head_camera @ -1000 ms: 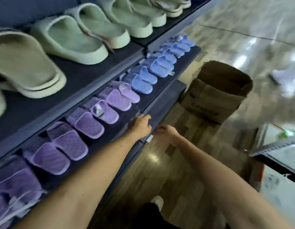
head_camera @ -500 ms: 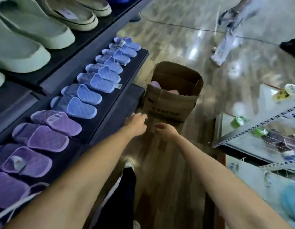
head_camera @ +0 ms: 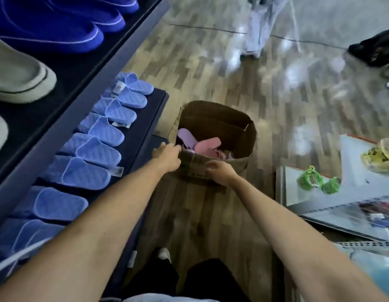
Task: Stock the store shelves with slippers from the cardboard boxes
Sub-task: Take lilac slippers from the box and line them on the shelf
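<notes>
A brown cardboard box (head_camera: 215, 118) stands open on the wooden floor beside the end of the lower shelf (head_camera: 150, 118). Pink and lilac slippers (head_camera: 207, 144) lie inside it. My left hand (head_camera: 167, 156) is at the box's near left rim with its fingers apart, holding nothing. My right hand (head_camera: 220, 172) lies against the outside of the box's front wall, fingers loosely curled and empty. A row of light blue slippers (head_camera: 97, 149) with tags fills the lower shelf to my left.
Dark blue slippers (head_camera: 58, 29) and beige slippers (head_camera: 17, 79) sit on the upper shelf. To the right, a low white display (head_camera: 352, 192) holds green toys (head_camera: 315, 179). A person's legs (head_camera: 258, 29) and a black bag (head_camera: 376, 49) are farther down the aisle.
I have moved along the shelf from the purple slippers toward the box. Both hands went from the shelf edge to the box's near side.
</notes>
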`<state>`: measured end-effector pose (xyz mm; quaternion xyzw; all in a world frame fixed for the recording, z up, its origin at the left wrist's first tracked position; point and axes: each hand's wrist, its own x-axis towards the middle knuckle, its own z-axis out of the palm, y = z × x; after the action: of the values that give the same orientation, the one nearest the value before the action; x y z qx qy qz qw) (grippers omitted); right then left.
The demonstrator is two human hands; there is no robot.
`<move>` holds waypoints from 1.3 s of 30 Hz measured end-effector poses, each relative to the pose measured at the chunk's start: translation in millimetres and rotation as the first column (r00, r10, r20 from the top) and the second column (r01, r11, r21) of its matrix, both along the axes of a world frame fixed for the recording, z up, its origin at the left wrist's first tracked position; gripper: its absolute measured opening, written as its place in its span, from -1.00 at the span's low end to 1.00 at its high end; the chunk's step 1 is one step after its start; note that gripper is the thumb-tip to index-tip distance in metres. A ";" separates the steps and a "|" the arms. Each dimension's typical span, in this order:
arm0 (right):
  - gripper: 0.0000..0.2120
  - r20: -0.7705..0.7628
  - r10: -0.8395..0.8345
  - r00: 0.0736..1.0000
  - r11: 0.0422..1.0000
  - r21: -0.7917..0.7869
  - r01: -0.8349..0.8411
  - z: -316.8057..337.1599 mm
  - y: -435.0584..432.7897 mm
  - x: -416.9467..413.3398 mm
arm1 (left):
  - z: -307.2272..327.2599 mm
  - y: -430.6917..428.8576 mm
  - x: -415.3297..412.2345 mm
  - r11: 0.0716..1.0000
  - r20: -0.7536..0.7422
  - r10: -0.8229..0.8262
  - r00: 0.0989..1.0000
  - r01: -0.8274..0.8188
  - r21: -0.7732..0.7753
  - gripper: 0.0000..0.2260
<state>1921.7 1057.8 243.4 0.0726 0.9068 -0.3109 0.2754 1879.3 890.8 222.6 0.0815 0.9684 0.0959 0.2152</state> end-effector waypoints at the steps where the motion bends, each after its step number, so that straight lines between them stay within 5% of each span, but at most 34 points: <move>1: -0.67 0.026 0.002 1.000 1.000 0.009 -0.003 -1.8 4.5 -17.2 | -0.7 4.7 -16.2 1.000 0.001 -0.010 1.000 0.010 -0.012 -0.68; 11: -0.68 0.134 0.010 0.991 1.000 -0.023 -0.007 -53.3 73.1 -225.2 | -52.8 66.8 -194.6 0.993 0.084 0.076 0.994 -0.068 -0.094 -0.70; 21: -0.66 0.217 0.219 0.951 0.970 0.054 -0.235 -134.7 105.1 -395.2 | -133.5 99.6 -309.2 0.891 0.259 0.396 0.881 -0.436 0.123 -0.66; 29: -0.65 0.292 0.354 0.889 0.925 0.031 -0.378 -294.5 68.6 -452.7 | -293.4 84.5 -364.2 0.702 0.407 0.593 0.695 -0.694 0.163 -0.71; 39: -0.54 0.180 0.301 0.936 0.945 0.076 -0.318 -520.2 60.6 -527.5 | -532.3 81.8 -409.7 0.764 0.369 0.557 0.744 -0.633 0.125 -0.67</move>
<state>1394.2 1118.4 -276.8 -0.0312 0.8955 -0.2091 0.3916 1469.6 972.7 -309.7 -0.2245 0.8774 0.2888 0.3105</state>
